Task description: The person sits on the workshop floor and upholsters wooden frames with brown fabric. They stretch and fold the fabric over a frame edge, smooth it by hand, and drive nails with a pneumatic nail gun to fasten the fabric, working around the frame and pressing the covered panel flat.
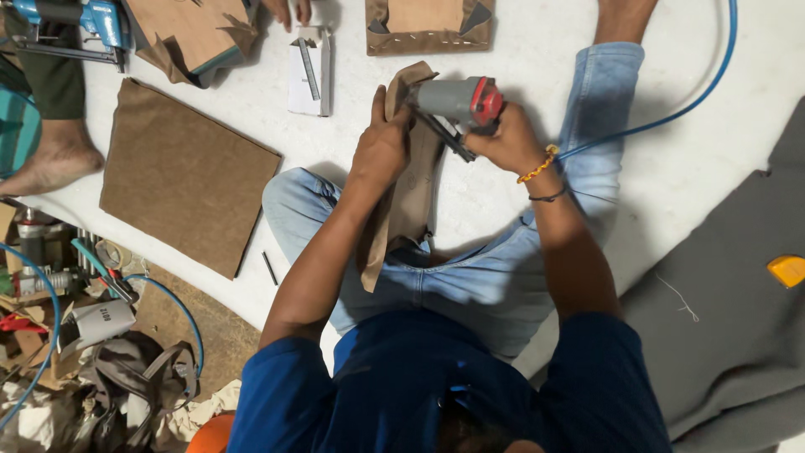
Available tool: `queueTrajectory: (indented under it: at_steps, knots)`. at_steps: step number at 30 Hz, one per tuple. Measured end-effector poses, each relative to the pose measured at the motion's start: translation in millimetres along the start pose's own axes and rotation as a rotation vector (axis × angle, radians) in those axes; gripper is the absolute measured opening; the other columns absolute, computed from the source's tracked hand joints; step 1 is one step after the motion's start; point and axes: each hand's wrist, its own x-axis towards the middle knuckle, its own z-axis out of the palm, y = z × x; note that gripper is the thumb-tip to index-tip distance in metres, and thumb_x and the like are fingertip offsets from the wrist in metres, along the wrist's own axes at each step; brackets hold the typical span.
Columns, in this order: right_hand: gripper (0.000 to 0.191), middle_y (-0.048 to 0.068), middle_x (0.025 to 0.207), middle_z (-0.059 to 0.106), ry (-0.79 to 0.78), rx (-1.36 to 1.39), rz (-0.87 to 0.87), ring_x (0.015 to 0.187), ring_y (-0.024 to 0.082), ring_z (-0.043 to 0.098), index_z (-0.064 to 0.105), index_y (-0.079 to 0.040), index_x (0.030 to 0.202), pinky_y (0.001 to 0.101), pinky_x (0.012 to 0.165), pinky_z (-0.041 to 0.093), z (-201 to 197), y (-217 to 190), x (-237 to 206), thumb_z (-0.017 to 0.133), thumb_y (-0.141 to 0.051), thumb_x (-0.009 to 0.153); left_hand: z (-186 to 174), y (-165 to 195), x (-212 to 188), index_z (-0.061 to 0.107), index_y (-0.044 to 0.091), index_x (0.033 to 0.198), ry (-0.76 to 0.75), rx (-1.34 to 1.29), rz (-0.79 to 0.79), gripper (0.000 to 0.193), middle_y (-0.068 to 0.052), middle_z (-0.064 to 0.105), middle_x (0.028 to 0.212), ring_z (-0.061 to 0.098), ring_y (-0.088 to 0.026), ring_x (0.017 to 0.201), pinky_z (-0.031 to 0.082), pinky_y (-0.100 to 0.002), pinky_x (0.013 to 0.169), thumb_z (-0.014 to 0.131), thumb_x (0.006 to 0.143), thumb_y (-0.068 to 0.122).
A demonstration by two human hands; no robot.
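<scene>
My left hand (381, 143) grips the upper edge of a brown fabric-covered board (404, 201) that stands on edge between my legs. My right hand (506, 138) holds a grey air stapler with a red cap (457, 99), its nose pressed against the top of the board beside my left fingers. A blue air hose (671, 113) runs from the stapler away to the upper right. I sit on a white floor in blue jeans and a blue shirt.
A flat brown fabric panel (184, 172) lies at left. A white staple box (309, 71) and two wrapped boards (428, 25) lie ahead. Another person's foot (50, 159) and a blue stapler (75, 25) are upper left. Grey felt (729, 310) with a yellow object (788, 270) lies right; clutter lower left.
</scene>
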Motion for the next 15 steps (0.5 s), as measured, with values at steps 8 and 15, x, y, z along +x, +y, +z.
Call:
queueTrajectory:
  at_steps: [8, 15]
  knots:
    - [0.038, 0.006, 0.099, 0.073, -0.021, 0.016, -0.042, 0.092, 0.008, 0.065, 0.068, 0.003, 0.116, 0.0301, 0.08, 0.057, -5, 6, 12, 0.076, -0.014, 0.082, -3, -4, -2, 0.059, 0.009, 0.142, 0.036, 0.003, 0.037, 0.053, -0.042, 0.028, 0.155, 0.067, -0.053, 0.1, 0.057, -0.052, 0.088, 0.056, 0.09, 0.001]
    - [0.042, 0.008, 0.095, 0.073, -0.058, -0.08, -0.071, 0.088, 0.009, 0.064, 0.067, 0.004, 0.117, 0.0316, 0.079, 0.056, -14, 13, 22, 0.077, -0.013, 0.08, -1, -7, -1, 0.059, 0.01, 0.142, -0.002, 0.012, 0.013, 0.054, -0.042, 0.026, 0.155, 0.067, -0.054, 0.1, 0.056, -0.052, 0.088, 0.055, 0.088, 0.001]
